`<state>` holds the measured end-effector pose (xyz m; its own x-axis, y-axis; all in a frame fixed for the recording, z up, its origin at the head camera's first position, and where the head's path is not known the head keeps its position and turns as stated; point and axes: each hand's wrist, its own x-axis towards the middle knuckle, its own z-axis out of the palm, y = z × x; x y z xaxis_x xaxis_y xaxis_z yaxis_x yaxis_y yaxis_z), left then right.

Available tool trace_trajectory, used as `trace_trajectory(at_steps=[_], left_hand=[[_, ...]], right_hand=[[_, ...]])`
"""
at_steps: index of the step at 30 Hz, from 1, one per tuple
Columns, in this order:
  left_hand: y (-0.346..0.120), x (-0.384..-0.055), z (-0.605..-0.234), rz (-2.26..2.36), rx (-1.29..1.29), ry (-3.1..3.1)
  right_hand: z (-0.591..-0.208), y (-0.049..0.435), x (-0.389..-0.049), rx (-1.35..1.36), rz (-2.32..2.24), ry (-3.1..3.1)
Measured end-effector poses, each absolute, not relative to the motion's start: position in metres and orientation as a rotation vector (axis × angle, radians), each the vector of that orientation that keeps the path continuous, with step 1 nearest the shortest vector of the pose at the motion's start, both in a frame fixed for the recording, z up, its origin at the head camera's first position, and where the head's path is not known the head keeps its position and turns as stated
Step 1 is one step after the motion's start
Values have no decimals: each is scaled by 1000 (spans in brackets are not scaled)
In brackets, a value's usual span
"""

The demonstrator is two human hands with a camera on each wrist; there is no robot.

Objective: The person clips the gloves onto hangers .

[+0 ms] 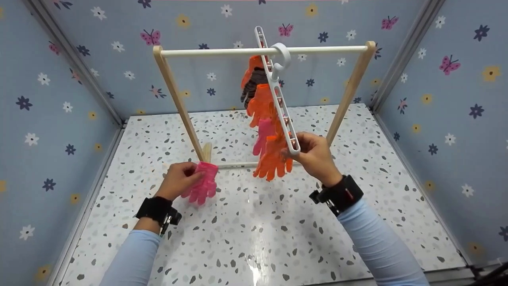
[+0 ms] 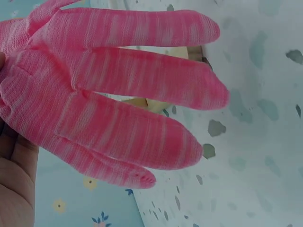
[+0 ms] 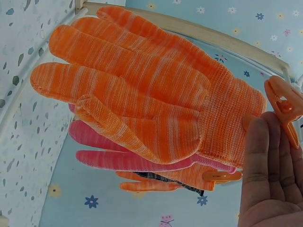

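My left hand [image 1: 180, 180] pinches a pink knit glove [image 1: 204, 184] by its cuff; the glove hangs fingers down over the floor. In the left wrist view the streaked pink glove [image 2: 128, 80] fills much of the frame. My right hand [image 1: 317, 155] holds the near end of a white clip hanger [image 1: 283, 111], its fingers at an orange clip [image 3: 286, 111]. The thumb is hidden in the right wrist view. An orange glove [image 3: 142, 94] hangs close to those fingers. Behind it are a pink glove [image 1: 264, 135], more orange gloves [image 1: 260, 101] and a dark striped glove [image 1: 256, 81].
The hanger hooks over a white rail [image 1: 214, 52] between wooden posts [image 1: 176, 99]. A pale, long object [image 1: 207, 152] is by the left post's foot. Flower-patterned walls [image 1: 39, 131] surround the speckled floor [image 1: 254, 222].
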<state>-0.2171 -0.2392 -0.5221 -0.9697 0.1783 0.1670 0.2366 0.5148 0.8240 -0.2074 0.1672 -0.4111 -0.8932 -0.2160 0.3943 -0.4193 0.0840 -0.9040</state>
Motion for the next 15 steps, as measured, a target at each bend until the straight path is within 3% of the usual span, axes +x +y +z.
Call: trace_trajectory(at_steps=[15], left_hand=[[-209, -211, -512, -1511, -468, -2533]], right_hand=[[-409, 166, -205, 661, 1907, -2169]])
